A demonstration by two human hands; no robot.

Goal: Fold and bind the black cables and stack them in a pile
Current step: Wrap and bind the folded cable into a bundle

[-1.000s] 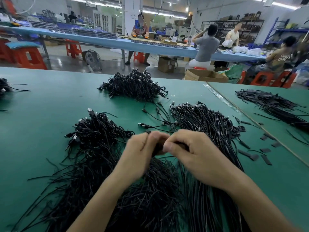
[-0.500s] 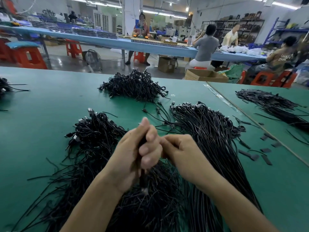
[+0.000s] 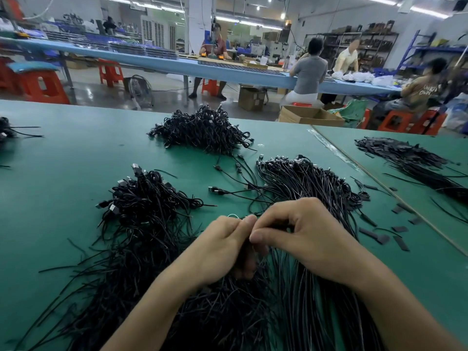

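Observation:
My left hand (image 3: 220,247) and my right hand (image 3: 304,234) meet above the green table (image 3: 63,160), both closed on one folded black cable (image 3: 247,257) that hangs between them; most of it is hidden by the fingers. Under my right hand lies a long bundle of straight black cables (image 3: 304,181) with plugs at the far end. A tangled heap of cables (image 3: 141,206) sits to the left of my hands. Farther back is a pile of bound cables (image 3: 202,130).
Short black strips (image 3: 379,236) lie scattered to the right, and a stack of them (image 3: 405,158) rests on the adjoining table. A few loose cables (image 3: 228,191) lie in the middle. Beyond the table edge are cardboard boxes (image 3: 309,115), red stools and seated people.
My left hand has dropped from an upright grip and turned back toward the right hand. The right hand has come up and over, its fingers now curled at the cable's top.

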